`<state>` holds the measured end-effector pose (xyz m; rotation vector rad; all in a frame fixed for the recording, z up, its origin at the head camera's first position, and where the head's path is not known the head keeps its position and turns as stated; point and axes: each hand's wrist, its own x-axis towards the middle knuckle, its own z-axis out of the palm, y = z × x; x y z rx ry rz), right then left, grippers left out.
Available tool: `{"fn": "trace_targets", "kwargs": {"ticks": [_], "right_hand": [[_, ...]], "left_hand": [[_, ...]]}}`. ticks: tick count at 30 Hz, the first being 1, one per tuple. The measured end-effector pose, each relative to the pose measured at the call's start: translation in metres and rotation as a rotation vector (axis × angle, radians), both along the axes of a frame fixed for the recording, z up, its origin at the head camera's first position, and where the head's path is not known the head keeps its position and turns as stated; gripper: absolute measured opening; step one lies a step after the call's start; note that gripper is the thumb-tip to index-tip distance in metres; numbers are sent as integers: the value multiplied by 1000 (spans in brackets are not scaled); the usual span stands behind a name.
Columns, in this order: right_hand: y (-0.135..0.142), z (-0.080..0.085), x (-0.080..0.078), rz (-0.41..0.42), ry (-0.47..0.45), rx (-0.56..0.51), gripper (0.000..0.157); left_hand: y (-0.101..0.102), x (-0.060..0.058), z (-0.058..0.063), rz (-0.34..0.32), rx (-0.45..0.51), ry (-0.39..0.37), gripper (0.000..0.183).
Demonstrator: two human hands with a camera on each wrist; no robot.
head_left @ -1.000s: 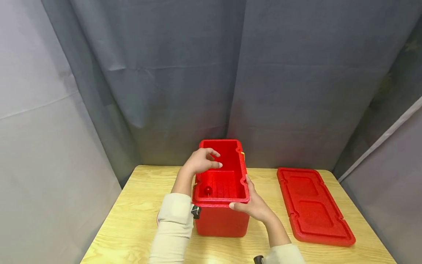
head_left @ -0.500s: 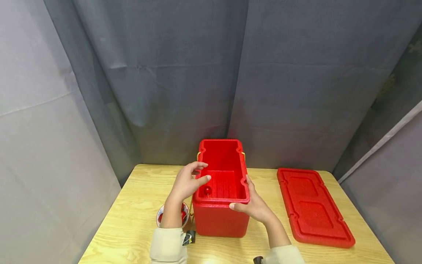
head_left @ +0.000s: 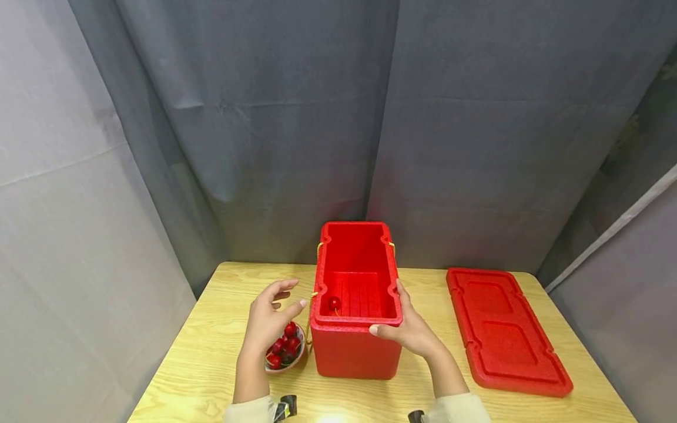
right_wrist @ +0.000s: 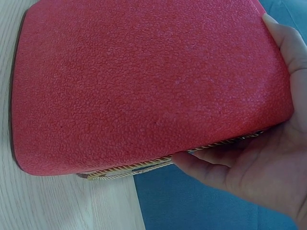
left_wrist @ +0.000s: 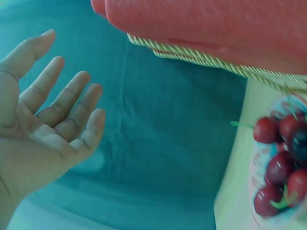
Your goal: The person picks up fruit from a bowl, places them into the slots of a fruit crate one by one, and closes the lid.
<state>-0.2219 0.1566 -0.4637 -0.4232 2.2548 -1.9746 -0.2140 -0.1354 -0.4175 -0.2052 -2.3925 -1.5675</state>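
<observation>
My left hand (head_left: 267, 320) is raised over the left side of a bowl (head_left: 304, 348), its fingers loosely bent and nothing between them. Several red and dark cherries (head_left: 289, 343) with stems fill that bowl; the left wrist view shows the cherries (left_wrist: 280, 167) at the right, apart from the hand. A lidless red foam box (head_left: 357, 352) stands beside the bowl. One cherry (head_left: 335, 303) lies inside at its near left corner. My right hand (head_left: 415, 329) grips the box's near right corner, thumb on the front rim and fingers along the side.
A red lid (head_left: 508, 329) lies flat at the right of the wooden table (head_left: 206, 352). Yellow rope (right_wrist: 129, 168) runs along the box's sides, hanging close to the bowl on the left. Grey curtains (head_left: 296, 117) stand behind and at both sides.
My left hand has moved from above the box back and left to the bowl, uncovering the cherries. The right hand stays on the box corner, and the cherry inside has not moved noticeably.
</observation>
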Motion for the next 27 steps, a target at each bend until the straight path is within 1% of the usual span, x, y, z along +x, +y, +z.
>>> {"fn": "trace_targets", "kwargs": {"ticks": [3, 7, 12, 15, 20, 23, 27], "right_hand": [[0, 0, 1, 6, -2, -10, 111], [0, -1, 2, 3, -9, -5, 111], [0, -2, 1, -21, -4, 22, 111], [0, -2, 1, -25, -2, 28, 111], [-1, -1, 1, -25, 2, 31, 112], [0, -1, 0, -19, 3, 32, 112], [0, 0, 1, -7, 4, 24, 112]], "left_hand": [[-8, 5, -11, 29, 22, -37, 38], [-18, 10, -31, 58, 46, -92, 40], [-29, 12, -55, 78, 88, -140, 41], [-33, 11, -69, 87, 79, -154, 41], [-37, 5, -93, 91, 65, -163, 42], [-39, 0, -103, 93, 66, -177, 43], [-45, -11, -114, 91, 24, -179, 44]]}}
